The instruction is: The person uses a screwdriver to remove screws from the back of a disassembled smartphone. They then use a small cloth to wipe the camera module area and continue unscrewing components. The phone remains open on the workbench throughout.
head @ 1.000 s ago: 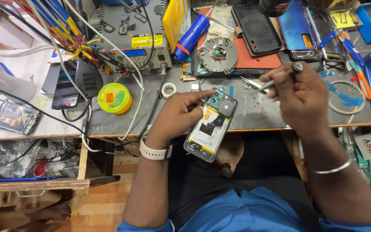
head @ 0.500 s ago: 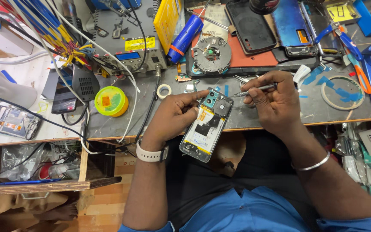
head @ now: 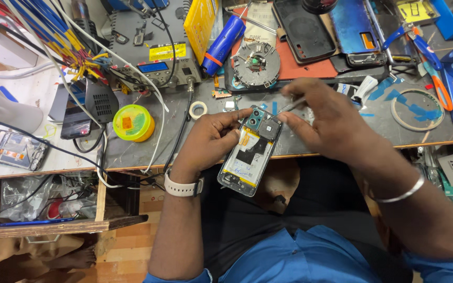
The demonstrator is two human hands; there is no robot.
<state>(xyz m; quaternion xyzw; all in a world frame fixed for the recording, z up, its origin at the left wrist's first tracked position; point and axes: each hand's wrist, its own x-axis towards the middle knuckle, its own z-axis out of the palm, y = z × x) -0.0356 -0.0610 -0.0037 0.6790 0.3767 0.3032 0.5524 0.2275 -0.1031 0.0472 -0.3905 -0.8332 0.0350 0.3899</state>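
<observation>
Leftmost, a round yellow-green tin (head: 133, 122) sits on the grey workbench (head: 132, 152), near a small white tape roll (head: 198, 109). Beside it, the left hand (head: 211, 139), a white watch (head: 183, 186) on its wrist, is closed around the opened smartphone with its back cover removed (head: 250, 154), held tilted over the bench edge. Just right, the right hand (head: 331, 126) pinches thin metal tweezers (head: 291, 106), their tip at the phone's upper end by the camera module.

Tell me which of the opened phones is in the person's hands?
The opened phone with teal camera lenses at the bench edge; the other opened phone lies untouched far left.
</observation>
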